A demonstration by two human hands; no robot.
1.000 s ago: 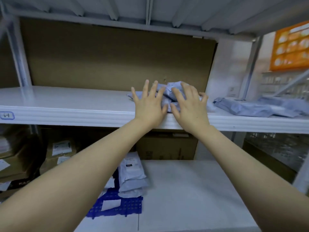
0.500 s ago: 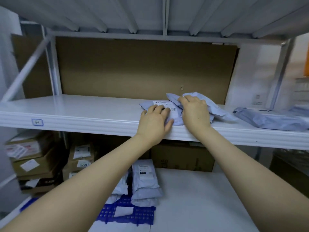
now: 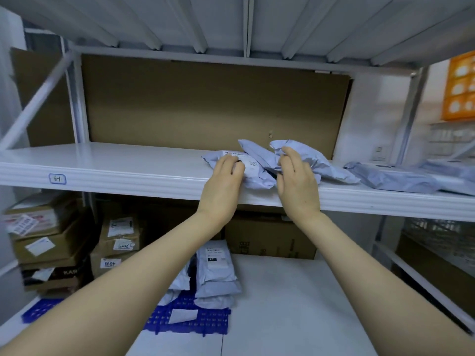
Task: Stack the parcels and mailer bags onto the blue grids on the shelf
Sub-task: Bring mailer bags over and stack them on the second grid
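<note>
3 grey mailer bags are lying bunched together on the upper shelf. The left hand is curling its grip over the labelled bag; the right hand is clamping its grip on the crumpled bag. 2 blue grids are sitting on the lower shelf, 1 carrying stacked bags.

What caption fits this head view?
Left hand and right hand grip mailer bags on the upper shelf; blue grid lies below.

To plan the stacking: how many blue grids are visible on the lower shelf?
2. The centre blue grid lies under a pile of mailer bags; the left blue grid lies before the cardboard boxes, partly behind the left forearm. Others may be hidden.
</note>
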